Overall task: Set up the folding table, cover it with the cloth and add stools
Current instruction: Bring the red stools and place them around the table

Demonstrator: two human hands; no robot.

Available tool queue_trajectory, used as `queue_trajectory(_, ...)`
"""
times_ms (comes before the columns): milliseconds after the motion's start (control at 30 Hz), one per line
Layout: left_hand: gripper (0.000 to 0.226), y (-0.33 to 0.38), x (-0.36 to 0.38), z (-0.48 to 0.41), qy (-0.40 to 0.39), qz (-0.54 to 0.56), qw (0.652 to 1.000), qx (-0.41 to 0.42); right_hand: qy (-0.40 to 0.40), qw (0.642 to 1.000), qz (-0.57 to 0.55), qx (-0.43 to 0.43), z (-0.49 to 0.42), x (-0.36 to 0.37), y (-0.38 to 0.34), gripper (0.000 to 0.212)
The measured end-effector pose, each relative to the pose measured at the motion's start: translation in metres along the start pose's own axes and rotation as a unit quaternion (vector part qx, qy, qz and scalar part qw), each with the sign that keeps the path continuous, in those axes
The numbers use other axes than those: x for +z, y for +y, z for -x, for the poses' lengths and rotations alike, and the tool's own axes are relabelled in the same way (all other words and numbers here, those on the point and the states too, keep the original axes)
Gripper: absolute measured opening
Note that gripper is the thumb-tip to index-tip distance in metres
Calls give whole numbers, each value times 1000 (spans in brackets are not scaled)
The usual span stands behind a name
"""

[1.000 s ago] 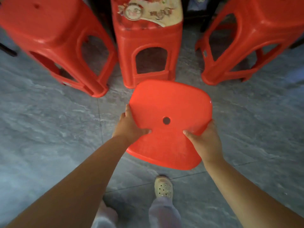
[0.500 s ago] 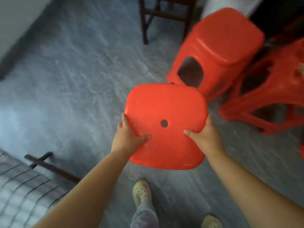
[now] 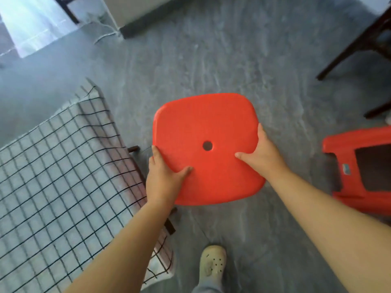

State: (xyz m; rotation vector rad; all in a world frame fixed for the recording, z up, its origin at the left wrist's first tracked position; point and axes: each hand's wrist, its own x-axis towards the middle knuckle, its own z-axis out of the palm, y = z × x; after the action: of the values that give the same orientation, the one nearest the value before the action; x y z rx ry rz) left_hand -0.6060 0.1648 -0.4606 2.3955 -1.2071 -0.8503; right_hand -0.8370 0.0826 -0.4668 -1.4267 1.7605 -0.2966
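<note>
I carry a red plastic stool (image 3: 203, 132) above the grey floor, seat up, with a small round hole in the seat's middle. My left hand (image 3: 163, 176) grips the seat's near left edge, thumb on top. My right hand (image 3: 262, 153) grips the right edge, thumb also lying on the seat. The folding table, covered with a white cloth with a black grid (image 3: 53, 187), stands at the left, its corner just beside my left hand. A dark table leg (image 3: 169, 223) shows under the cloth's hanging edge.
Another red stool (image 3: 364, 172) stands at the right edge. Dark wooden chair legs (image 3: 347, 51) are at the upper right. A white cabinet base (image 3: 135, 13) and loose cords lie at the top. My shoe (image 3: 212, 263) is on the floor below the stool.
I have turned left with the stool held in both hands. The group of red stools has slid off to the right, and the cloth-covered table has come into view at the left.
</note>
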Motion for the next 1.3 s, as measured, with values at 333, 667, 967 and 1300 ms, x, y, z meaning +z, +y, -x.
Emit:
queue_trajectory(333,111,-57,-5,-45,55,36,993,-96,-82,987,103,-91,-71,81,-56,126)
queue_trajectory(667,115,-40,-13,-66,-19,-137,978,-159,-47,974,183,-127,-77,81,-57,118)
queue_trajectory(967,86,141,97,-21,-5,-233,966,114,120,979,86,-140,-79,-87,81,88)
queue_trajectory(1300,80,480,344,97,-166,-207,903,338,356,925,49,121,-37,-386,354,80)
